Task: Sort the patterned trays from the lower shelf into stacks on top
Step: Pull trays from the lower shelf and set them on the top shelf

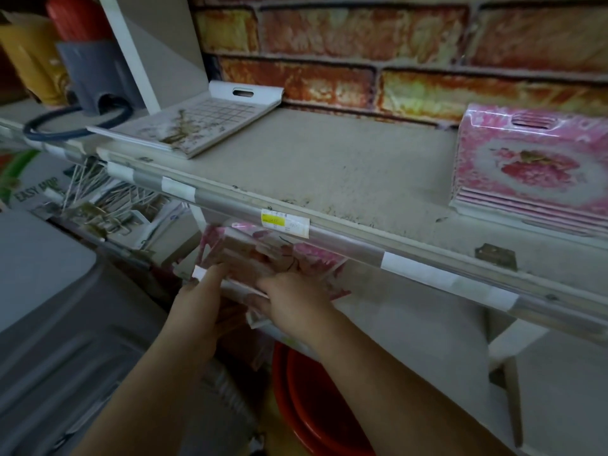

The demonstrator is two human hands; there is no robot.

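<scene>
Red plastic basin point(316, 399) sits lowest in view, on the floor below your forearms, just right of a grey lidded bin point(49, 324). Your left hand point(197, 301) and right hand point(289, 297) both reach under the top shelf's front rail point(362, 238); left fingers are curled round the near left edge of a pink floral tray point(250, 255) on the lower shelf, right fingers laid over its near right edge, thumb hidden, so can't tell if that one's actually gripping. Tray is blurred and partly hidden behind the rail, right under the yellow price label point(273, 219). On the top shelf point(345, 166): stack of pink rose trays point(533, 172) at the right, well apart from a white grid-and-leaf tray stack point(200, 123) at back left. Brick-pattern wall point(394, 51) behind both. Grey holder point(95, 77) and dark hose loop point(75, 123) far left.
</scene>
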